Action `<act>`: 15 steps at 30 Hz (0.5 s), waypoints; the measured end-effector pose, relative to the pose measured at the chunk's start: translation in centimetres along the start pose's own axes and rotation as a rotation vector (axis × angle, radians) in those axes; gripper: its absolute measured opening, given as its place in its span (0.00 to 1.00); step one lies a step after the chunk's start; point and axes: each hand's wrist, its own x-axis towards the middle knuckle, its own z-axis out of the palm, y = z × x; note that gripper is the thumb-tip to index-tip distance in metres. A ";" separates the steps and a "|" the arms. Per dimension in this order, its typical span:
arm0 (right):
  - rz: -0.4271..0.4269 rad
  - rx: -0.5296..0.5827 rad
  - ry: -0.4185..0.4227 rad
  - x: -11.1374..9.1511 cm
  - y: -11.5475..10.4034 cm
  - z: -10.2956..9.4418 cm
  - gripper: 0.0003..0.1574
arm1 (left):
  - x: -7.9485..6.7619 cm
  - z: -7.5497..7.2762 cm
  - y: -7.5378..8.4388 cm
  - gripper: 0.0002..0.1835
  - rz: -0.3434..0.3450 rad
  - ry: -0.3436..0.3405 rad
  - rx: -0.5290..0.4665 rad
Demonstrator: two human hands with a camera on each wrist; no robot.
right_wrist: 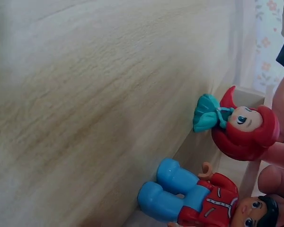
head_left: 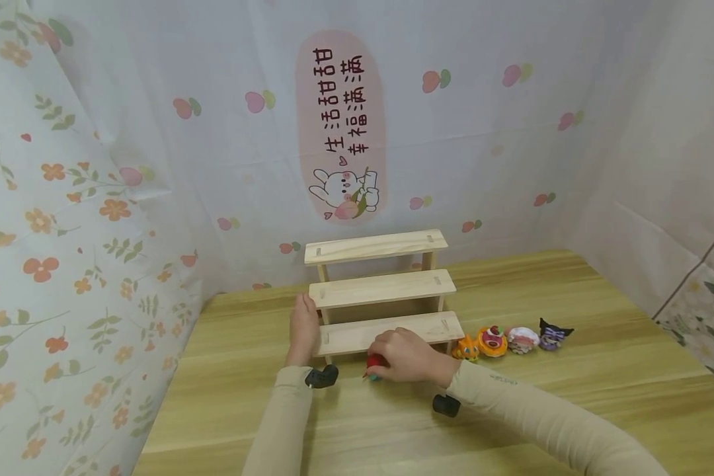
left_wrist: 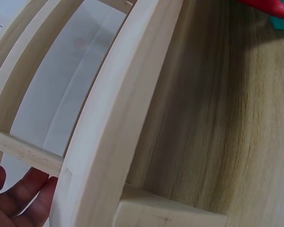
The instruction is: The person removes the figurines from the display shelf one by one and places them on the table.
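Observation:
In the head view my left hand (head_left: 303, 328) rests against the left side of a three-tier wooden shelf (head_left: 387, 330). Its fingers (left_wrist: 23, 201) touch near the side strut in the left wrist view. My right hand (head_left: 406, 357) is low in front of the bottom tier, gripping a toy figure with red hair and a teal, fin-like lower part (right_wrist: 246, 125) by the head. Close beside it, a second toy figure in a red jacket and blue trousers (right_wrist: 206, 198) has its dark-haired head against my fingers; the hand hides this figure in the head view.
Four small toys stand in a row right of the shelf: an orange one (head_left: 467, 348), a pink one in an orange ring (head_left: 492, 342), one with a white top (head_left: 521, 339) and a black-eared purple one (head_left: 552, 335). A patterned cloth (head_left: 393, 132) hangs behind the wooden table (head_left: 226, 396).

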 end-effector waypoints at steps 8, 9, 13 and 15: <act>0.078 0.119 0.093 -0.2 0.6 -1.4 0.10 | 0.5 -0.4 -0.3 0.22 0.005 -0.027 0.032; 0.096 0.128 0.111 -0.2 0.9 -1.6 0.09 | 0.6 -0.6 -0.4 0.23 0.004 -0.035 0.032; 0.191 0.158 0.162 -0.6 1.8 -2.8 0.06 | 0.9 -1.1 -0.7 0.24 0.001 -0.061 0.036; 0.229 0.162 0.167 -0.8 2.3 -3.4 0.06 | 1.1 -1.6 -0.9 0.23 -0.003 -0.075 0.042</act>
